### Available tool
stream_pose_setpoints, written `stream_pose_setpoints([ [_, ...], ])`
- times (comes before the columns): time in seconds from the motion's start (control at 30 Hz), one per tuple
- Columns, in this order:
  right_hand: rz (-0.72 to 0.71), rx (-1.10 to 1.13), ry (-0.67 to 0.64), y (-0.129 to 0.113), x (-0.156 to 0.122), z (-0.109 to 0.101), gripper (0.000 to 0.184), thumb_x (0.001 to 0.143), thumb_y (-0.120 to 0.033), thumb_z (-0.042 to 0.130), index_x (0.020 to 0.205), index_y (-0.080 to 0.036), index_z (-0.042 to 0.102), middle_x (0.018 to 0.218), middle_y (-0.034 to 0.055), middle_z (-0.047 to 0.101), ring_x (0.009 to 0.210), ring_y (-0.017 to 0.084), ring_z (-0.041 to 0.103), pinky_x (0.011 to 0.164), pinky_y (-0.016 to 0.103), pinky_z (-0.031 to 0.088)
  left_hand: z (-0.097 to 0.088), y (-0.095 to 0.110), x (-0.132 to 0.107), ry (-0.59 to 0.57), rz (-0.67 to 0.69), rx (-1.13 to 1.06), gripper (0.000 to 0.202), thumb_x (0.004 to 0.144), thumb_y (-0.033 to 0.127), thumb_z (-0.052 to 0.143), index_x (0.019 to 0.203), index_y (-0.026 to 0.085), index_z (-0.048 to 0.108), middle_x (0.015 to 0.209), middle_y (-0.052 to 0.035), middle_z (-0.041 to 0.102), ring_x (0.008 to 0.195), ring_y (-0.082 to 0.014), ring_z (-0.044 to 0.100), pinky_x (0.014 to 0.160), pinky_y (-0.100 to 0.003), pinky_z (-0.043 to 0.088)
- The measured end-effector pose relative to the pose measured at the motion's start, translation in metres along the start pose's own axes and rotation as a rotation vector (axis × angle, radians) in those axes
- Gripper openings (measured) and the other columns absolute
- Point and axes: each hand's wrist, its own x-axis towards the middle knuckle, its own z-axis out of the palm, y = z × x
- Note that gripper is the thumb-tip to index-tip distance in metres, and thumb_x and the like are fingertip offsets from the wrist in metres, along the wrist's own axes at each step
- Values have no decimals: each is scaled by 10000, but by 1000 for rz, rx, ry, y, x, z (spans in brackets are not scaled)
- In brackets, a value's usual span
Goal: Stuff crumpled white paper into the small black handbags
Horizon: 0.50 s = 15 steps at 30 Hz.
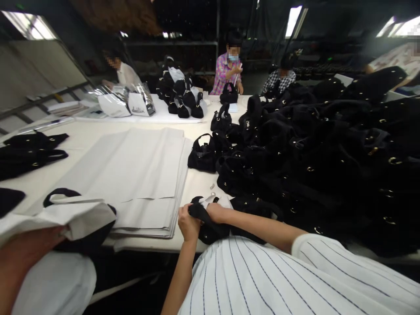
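Table (201, 181), cream top. Across it: co-worker in plaid shirt (220, 72), masked, one hand raised; light blue sheet (233, 107) lying in front. Farther left, person in white (127, 74), beside see-through plastic packs (114, 104), dark lettering on one. To the right of plaid: person in checked shirt (285, 81). Right edge: patterned sleeve (393, 61). Left side: low paper pile (65, 108). Back: dark racks (170, 43); brown mass (121, 15) overhead; bright window (29, 25) upper left.
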Motion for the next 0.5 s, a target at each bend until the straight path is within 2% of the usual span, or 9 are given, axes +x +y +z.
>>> stream_pose_setpoints([
  [0.07, -221, -58, -63, 0, -7, -9, 202, 786, -137, 613, 972, -167, 687, 1066, 88, 644, 1016, 195, 585, 946, 321, 459, 1, -7, 1, 4, -12, -18, 206, 772, 99, 525, 951, 166, 601, 914, -82, 588, 806, -205, 580, 749, -308, 448],
  [0.13, -431, -87, -90, 4, -15, -17, 335, 814, -102, 518, 1100, -223, 642, 1169, 94, 600, 1092, 193, 558, 957, 294, 445, 3, -9, 3, 3, -26, -35, 187, 761, 93, 538, 928, 163, 583, 907, -88, 587, 814, -210, 580, 756, -312, 452],
  [0.2, -531, -122, -103, 13, -18, -19, 375, 865, -123, 427, 1164, -260, 607, 1218, 102, 568, 1084, 197, 566, 923, 306, 466, 6, -7, 5, 6, -45, -46, 156, 760, 106, 550, 902, 168, 570, 898, -89, 586, 808, -206, 581, 752, -311, 455],
  [0.33, -564, -312, -101, 29, -11, -4, 330, 892, -235, 430, 1170, -221, 606, 1229, 167, 568, 1083, 271, 565, 946, 419, 460, 11, 0, 8, 26, -102, -79, 93, 803, 153, 539, 883, 185, 574, 900, -73, 590, 793, -186, 599, 742, -311, 463],
  [0.4, -564, -373, -103, 31, -2, 8, 334, 850, -214, 459, 1136, -175, 628, 1219, 210, 578, 1139, 313, 542, 1009, 477, 416, 12, 1, 8, 26, -127, -70, 89, 833, 178, 526, 887, 190, 596, 912, -73, 598, 803, -180, 614, 733, -312, 474],
  [0.43, -541, -367, -110, 31, 4, 13, 328, 817, -187, 475, 1094, -163, 649, 1193, 222, 596, 1160, 331, 534, 1030, 499, 396, 13, 0, 9, 28, -135, -56, 98, 849, 195, 521, 892, 189, 609, 921, -77, 604, 818, -180, 623, 730, -313, 481],
  [0.5, -404, -225, -120, 26, 17, 21, 294, 743, -144, 515, 978, -178, 689, 1100, 207, 649, 1173, 353, 536, 1040, 522, 388, 15, -2, 8, 33, -141, -30, 137, 882, 235, 510, 922, 180, 628, 946, -88, 620, 858, -180, 633, 739, -323, 492],
])
